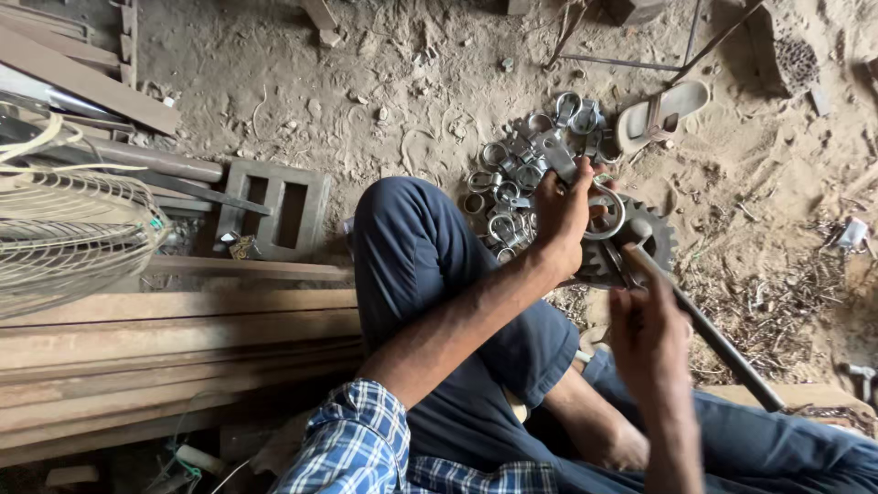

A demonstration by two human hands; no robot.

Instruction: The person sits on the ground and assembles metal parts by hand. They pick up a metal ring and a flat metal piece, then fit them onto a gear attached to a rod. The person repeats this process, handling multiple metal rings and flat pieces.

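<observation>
Ring [605, 212] in left hand [562, 215], rod [704, 329] in right hand [647, 331]

We sit on a sandy dirt floor [384, 55] in daylight; stacked wooden planks [165, 348] lie at nine o'clock, a wire fan guard [64, 229] above them.

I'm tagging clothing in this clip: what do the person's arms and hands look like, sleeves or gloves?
Both hands are bare, no gloves: left hand, right hand. The left arm wears a blue-and-white checked sleeve pushed up near the elbow. No rings, watch or sleeve show on the right forearm.
</observation>
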